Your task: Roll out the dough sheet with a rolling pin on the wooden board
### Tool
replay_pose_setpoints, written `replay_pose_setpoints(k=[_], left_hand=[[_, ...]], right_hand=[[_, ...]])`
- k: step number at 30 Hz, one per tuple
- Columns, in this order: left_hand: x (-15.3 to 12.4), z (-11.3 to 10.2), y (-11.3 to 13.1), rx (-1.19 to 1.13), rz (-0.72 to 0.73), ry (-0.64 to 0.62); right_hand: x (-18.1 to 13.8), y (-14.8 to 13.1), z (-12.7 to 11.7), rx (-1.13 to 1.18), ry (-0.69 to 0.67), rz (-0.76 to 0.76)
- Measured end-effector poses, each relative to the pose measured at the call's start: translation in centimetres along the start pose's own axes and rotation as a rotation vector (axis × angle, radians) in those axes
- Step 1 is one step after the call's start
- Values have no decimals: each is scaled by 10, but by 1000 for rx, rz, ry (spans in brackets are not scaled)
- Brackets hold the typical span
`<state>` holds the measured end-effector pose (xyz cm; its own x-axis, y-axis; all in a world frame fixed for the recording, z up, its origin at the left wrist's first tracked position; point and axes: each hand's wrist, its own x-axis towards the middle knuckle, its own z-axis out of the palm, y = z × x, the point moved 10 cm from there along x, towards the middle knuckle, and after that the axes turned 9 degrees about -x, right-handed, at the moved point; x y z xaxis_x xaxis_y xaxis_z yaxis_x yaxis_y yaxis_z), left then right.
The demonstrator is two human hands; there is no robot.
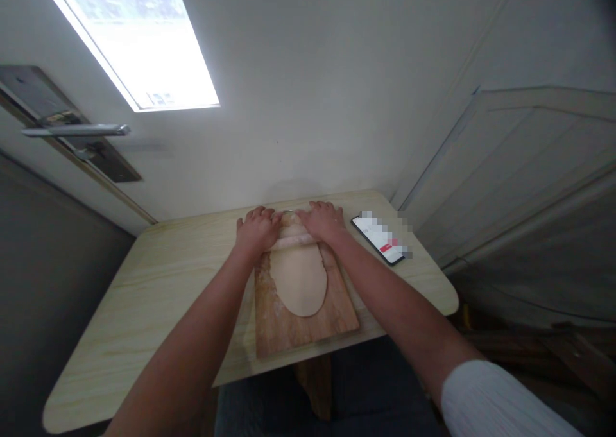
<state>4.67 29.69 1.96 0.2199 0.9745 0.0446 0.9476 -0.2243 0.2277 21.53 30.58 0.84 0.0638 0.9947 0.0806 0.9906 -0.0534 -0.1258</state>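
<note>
A flat, oval sheet of dough [299, 282] lies on a wooden board [308, 332]. Across its far part rests a pale rolling pin [292, 240]. My left hand [260, 226] is on the pin's left end, its fingers bent forward over it. On the right end is my right hand [321, 220], placed the same way. Both palms cover the pin's ends, so only its middle shows. White flour dusts the left side of the board.
The board sits on a light wood-grain table [158, 296] against a white door [308, 116] with a metal handle [77, 131]. A phone [380, 239] with a lit screen lies right of the board, near my right forearm.
</note>
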Motion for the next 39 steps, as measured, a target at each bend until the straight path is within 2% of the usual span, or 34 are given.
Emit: replay_pose_setpoints(k=[9, 15, 20, 24, 28, 35, 39], left_hand=[[-16, 4, 2, -31, 18, 29], [-43, -1, 7, -30, -14, 135], [-72, -2, 15, -9, -28, 181], [-87, -1, 18, -11, -43, 191], [-98, -8, 24, -30, -11, 246], [-131, 5, 22, -44, 16, 205], [-134, 10, 17, -33, 46, 186]], right_hand=[[-26, 0, -8, -33, 73, -17], [-54, -3, -15, -71, 134, -36], [-94, -6, -22, -48, 183, -108], [-138, -9, -16, -31, 186, -231], [-165, -8, -7, -63, 152, -256], [-161, -10, -8, -61, 118, -233], [-146, -11, -5, -54, 135, -210]])
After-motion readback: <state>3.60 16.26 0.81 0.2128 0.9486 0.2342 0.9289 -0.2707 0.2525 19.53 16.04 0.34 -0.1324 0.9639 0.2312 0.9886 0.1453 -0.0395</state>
